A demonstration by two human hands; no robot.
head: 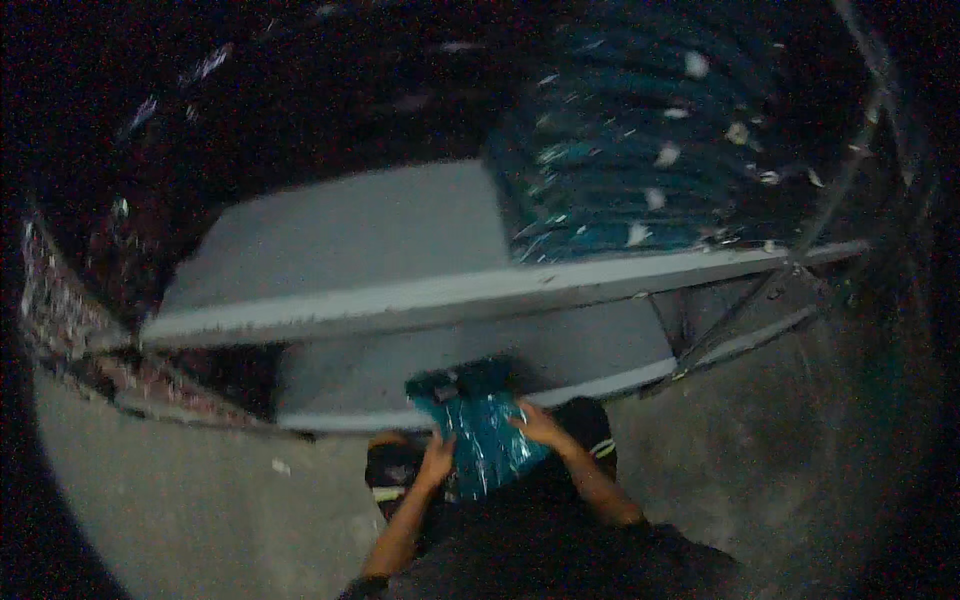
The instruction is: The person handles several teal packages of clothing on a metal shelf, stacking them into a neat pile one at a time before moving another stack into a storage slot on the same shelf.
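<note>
A teal, glossy package (487,442), seemingly fabric in clear plastic, lies between my two hands close to my body. My left hand (437,459) grips its left side, and my right hand (536,425) grips its right side. The package's far end, darker and with a small pale patch, reaches over the lower grey shelf (585,345). Blur hides the exact placing of the fingertips.
Above stands a wider grey shelf (360,232) with a pale front edge. Stacked teal packages (637,172) bearing white patches fill its right part. Metal braces (720,322) rise at the right. A small pale scrap (280,466) lies on the concrete floor (202,510).
</note>
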